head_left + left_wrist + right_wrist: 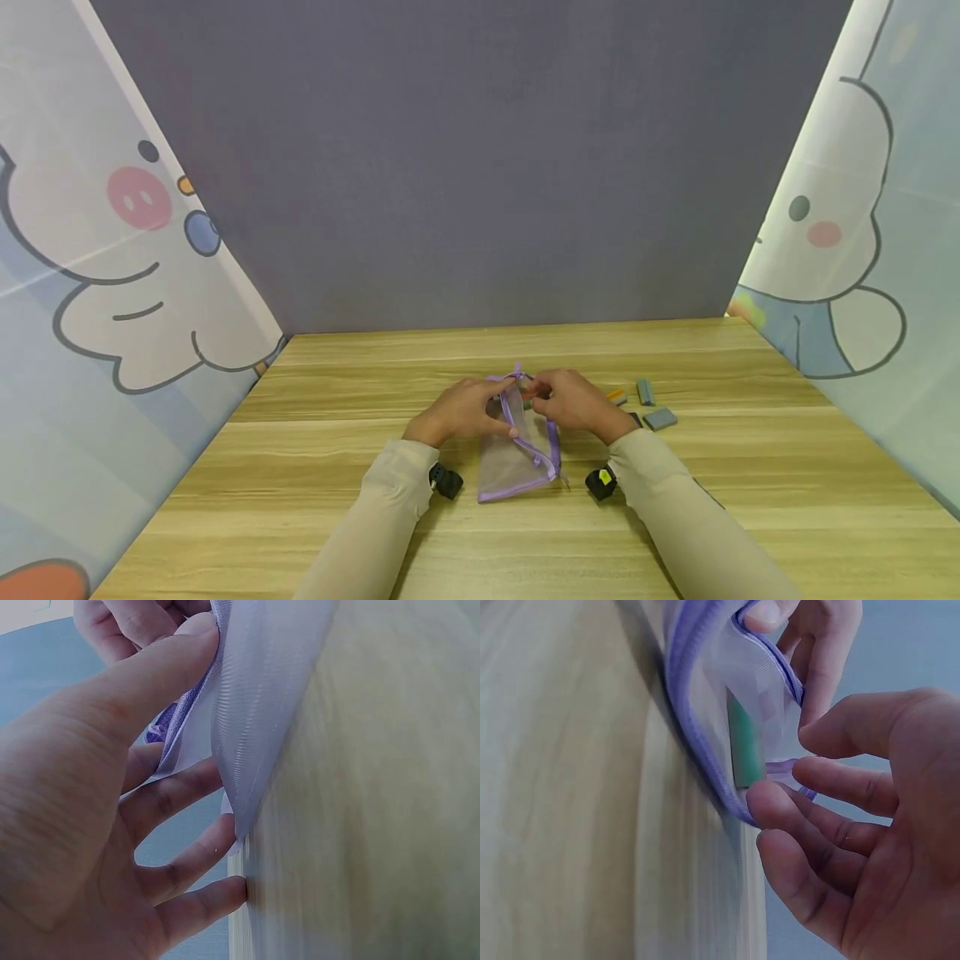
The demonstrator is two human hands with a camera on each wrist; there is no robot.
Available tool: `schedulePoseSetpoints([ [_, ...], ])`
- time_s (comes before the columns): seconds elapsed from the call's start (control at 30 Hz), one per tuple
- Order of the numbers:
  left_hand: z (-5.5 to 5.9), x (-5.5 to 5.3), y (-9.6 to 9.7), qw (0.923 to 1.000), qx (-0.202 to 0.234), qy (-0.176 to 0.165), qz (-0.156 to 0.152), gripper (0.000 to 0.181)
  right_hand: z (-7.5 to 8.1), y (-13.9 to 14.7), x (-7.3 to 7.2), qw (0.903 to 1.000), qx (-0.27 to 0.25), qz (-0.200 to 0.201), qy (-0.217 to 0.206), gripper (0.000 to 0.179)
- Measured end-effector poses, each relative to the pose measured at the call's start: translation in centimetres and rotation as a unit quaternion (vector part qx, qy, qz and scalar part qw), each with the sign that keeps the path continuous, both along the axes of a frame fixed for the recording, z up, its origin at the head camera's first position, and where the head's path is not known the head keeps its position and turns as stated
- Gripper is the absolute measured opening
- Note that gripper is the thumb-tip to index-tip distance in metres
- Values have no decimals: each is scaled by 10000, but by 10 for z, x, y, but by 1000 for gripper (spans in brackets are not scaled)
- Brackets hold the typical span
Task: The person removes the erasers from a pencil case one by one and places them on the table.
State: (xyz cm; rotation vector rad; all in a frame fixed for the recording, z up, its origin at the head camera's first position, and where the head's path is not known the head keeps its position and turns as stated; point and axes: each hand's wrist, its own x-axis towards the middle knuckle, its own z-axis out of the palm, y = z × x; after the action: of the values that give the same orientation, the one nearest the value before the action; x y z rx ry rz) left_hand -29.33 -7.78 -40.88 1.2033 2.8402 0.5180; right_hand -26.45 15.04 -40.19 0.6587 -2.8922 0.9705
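A see-through mesh zip pouch [513,467] with purple edging lies on the table, its mouth spread apart. My left hand [468,408] holds one edge of the mouth, thumb [161,675] on the near side and fingers behind the mesh. My right hand [573,404] is at the other side of the mouth, its fingers [817,855] loosely bent with a gap between thumb and forefinger. Inside the pouch, a green block [746,750] shows in the right wrist view, its end close to my right fingertips.
Right of the pouch lie an orange-and-grey block [617,397], a teal-grey block [645,392] and a flat grey block [660,419]. A dark piece [635,418] is partly hidden by my right wrist. A grey panel [510,167] stands behind the wooden table [337,517].
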Motion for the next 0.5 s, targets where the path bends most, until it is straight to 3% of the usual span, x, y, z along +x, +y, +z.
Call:
schedulePoseSetpoints([
  [0.5, 0, 2, 0, 10000, 22, -37, 87, 93, -1, -6, 1, 9984, 548, -121, 72, 39],
])
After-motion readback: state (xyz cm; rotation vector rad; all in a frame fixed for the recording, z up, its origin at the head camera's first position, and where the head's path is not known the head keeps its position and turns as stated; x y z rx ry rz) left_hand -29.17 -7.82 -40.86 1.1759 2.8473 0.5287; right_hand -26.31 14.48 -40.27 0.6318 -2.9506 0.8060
